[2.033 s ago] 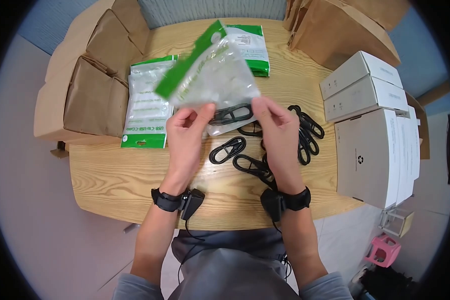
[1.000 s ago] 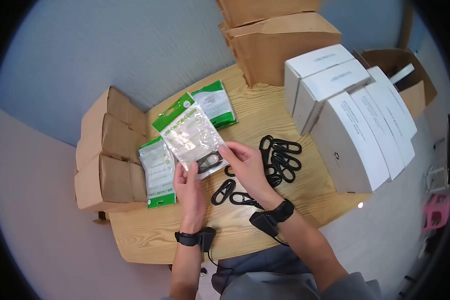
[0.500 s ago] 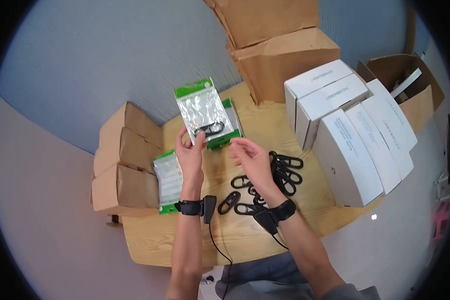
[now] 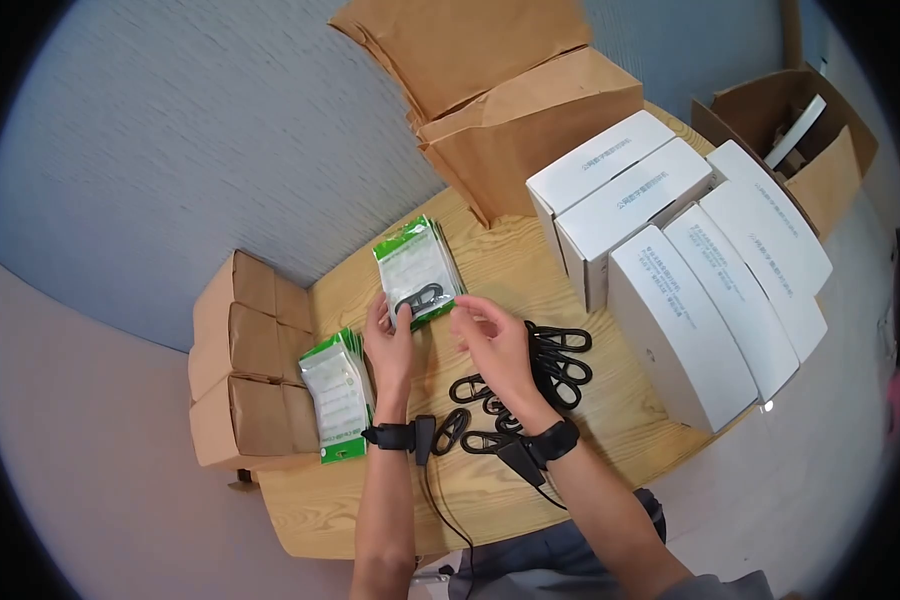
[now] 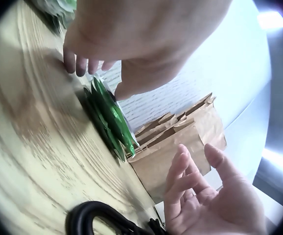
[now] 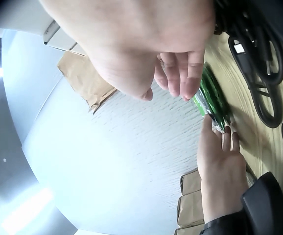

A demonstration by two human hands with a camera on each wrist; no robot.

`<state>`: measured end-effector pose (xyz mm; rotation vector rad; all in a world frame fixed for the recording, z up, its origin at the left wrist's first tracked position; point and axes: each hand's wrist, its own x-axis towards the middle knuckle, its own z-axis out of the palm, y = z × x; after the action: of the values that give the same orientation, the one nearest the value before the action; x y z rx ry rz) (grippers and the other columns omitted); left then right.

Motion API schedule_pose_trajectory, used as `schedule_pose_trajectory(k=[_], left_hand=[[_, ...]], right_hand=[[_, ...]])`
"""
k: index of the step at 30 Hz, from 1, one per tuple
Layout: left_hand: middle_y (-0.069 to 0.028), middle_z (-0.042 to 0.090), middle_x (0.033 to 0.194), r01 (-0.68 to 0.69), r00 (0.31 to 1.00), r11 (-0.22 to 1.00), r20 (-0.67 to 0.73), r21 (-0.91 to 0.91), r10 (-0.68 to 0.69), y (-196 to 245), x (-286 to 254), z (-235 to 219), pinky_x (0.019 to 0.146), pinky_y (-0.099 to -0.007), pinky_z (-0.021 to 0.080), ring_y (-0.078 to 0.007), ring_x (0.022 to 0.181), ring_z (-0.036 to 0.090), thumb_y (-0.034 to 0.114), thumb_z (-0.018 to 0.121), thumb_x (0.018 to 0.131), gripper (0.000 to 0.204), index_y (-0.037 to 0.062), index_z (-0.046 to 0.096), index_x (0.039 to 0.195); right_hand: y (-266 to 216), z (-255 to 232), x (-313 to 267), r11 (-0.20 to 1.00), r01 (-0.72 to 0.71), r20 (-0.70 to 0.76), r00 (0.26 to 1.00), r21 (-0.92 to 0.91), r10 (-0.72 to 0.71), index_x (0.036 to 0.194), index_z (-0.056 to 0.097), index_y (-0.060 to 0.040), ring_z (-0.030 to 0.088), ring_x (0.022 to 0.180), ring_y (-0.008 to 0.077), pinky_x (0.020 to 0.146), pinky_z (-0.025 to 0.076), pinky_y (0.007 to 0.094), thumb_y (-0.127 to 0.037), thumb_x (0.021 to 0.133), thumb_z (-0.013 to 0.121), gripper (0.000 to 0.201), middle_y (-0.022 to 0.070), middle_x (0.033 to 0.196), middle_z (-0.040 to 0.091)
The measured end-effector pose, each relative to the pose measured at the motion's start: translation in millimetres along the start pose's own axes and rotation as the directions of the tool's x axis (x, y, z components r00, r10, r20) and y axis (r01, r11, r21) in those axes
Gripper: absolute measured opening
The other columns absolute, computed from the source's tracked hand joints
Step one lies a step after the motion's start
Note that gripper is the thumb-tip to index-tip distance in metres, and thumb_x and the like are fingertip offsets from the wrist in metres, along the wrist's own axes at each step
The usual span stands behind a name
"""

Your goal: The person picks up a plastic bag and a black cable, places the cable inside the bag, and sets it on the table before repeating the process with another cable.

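Observation:
In the head view a clear and green pouch [image 4: 415,262] with a coiled black cable [image 4: 420,298] inside lies on a small pile of similar pouches. My left hand [image 4: 390,350] holds its near left edge, thumb on top and fingers at the side. To the right of the pouch, my right hand [image 4: 498,345] has loosely bent fingers and holds nothing; the right wrist view shows that hand [image 6: 146,54] with a gap between thumb and fingers. Several coiled black cables [image 4: 568,340] lie beside and beyond the right forearm.
More green and clear pouches [image 4: 337,395] lie at the left, against brown paper boxes [image 4: 260,415]. Brown paper bags [image 4: 530,120] stand at the back. White boxes [image 4: 680,325] are stacked at the right, with an open carton [image 4: 830,165] behind them.
The left hand has lowered the pouch with the cable from above onto the pile at the back. The right hand has let go of the pouch and stays near it. The head view has shifted.

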<state>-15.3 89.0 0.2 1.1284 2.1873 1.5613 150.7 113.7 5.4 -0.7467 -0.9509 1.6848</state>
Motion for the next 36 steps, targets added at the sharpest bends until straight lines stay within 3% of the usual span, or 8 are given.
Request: schedule_pose_trajectory(k=[8,14,16,18,21,29,34,36], left_hand=[[-0.0227,0.058,0.119,0.016,0.991,0.997,0.137,-0.080,-0.005,9.1,-12.8,-0.8,0.089,-0.0304,0.045,-0.0207,0.106,0.057,0.024,0.067,0.088,0.060,-0.0046,0.042,0.135],[-0.0167,0.055,0.125,-0.052,0.998,0.999,0.039,-0.013,0.053,51.6,-46.2,-41.6,0.097,-0.0370,0.043,-0.0266,0.114,0.055,0.023,0.068,0.087,0.053,0.0002,0.048,0.131],[-0.0142,0.058,0.123,-0.040,0.969,0.996,0.246,0.077,0.020,67.0,-60.6,-74.8,0.098,-0.0355,0.043,-0.0229,0.116,0.054,0.021,0.066,0.089,0.047,0.0010,0.052,0.129],[-0.0155,0.062,0.117,-0.054,0.985,0.980,0.174,0.191,0.021,68.3,-72.9,-98.8,0.096,-0.0364,0.045,-0.0273,0.112,0.057,0.019,0.069,0.085,0.042,0.0014,0.058,0.122],[-0.0206,0.057,0.121,-0.237,0.971,0.725,0.156,0.647,0.178,47.8,-93.1,-127.6,0.094,-0.0398,0.044,-0.0373,0.112,0.053,0.016,0.074,0.077,0.051,0.0030,0.056,0.122],[-0.0206,0.062,0.110,-0.104,0.992,0.775,0.013,0.624,0.123,18.4,-110.4,-141.6,0.085,-0.0431,0.048,-0.0374,0.100,0.059,0.010,0.070,0.078,0.055,0.0059,0.049,0.129],[-0.0199,0.066,0.100,0.011,0.971,0.942,-0.230,0.335,0.071,24.3,-113.4,-144.9,0.077,-0.0389,0.051,-0.0344,0.091,0.065,0.002,0.056,0.086,0.033,0.0014,0.057,0.118],[-0.0194,0.067,0.100,-0.062,0.955,0.954,-0.259,0.293,0.141,36.1,-118.7,-138.8,0.076,-0.0372,0.051,-0.0335,0.090,0.066,0.001,0.055,0.087,0.029,0.0009,0.058,0.115]], right_hand=[[-7.7,0.2,-1.8,0.993,0.005,-0.002,1.000,0.121,-0.005,0.116,0.060,0.0052,0.066,0.083,0.0137,0.071,0.051,0.0241,-0.019,0.089,0.064,0.036,0.0119,0.104,0.066],[-17.5,2.9,-9.5,0.980,-0.087,0.075,0.994,0.179,0.074,0.112,0.061,0.0041,0.065,0.083,0.0157,0.067,0.054,0.0262,-0.018,0.095,0.057,0.028,0.0109,0.097,0.065],[-19.4,8.1,-14.1,0.984,-0.110,0.117,0.989,0.140,0.094,0.111,0.062,0.0033,0.064,0.080,0.0148,0.064,0.052,0.0247,-0.018,0.095,0.057,0.027,0.0097,0.093,0.065],[-19.9,12.2,-19.3,0.984,-0.154,0.171,0.976,0.095,0.136,0.110,0.062,0.0029,0.064,0.078,0.0141,0.062,0.051,0.0242,-0.018,0.095,0.056,0.027,0.0092,0.092,0.065],[-15.3,22.2,-27.8,0.976,-0.207,0.253,0.950,0.073,0.183,0.110,0.062,0.0030,0.063,0.076,0.0134,0.058,0.050,0.0241,-0.018,0.095,0.056,0.026,0.0095,0.089,0.064],[-1.4,40.8,-50.0,0.958,-0.259,0.478,0.831,-0.120,0.285,0.114,0.060,0.0038,0.063,0.077,0.0136,0.057,0.050,0.0229,-0.014,0.095,0.056,0.026,0.0114,0.092,0.064],[-1.1,41.8,-62.8,0.937,-0.303,0.593,0.727,-0.176,0.346,0.117,0.059,0.0028,0.064,0.081,0.0150,0.060,0.051,0.0230,-0.014,0.095,0.055,0.028,0.0125,0.097,0.065],[2.7,41.0,-67.3,0.904,-0.352,0.622,0.660,-0.241,0.423,0.126,0.052,0.0023,0.063,0.094,0.0181,0.069,0.053,0.0258,-0.016,0.096,0.054,0.036,0.0147,0.111,0.062]])
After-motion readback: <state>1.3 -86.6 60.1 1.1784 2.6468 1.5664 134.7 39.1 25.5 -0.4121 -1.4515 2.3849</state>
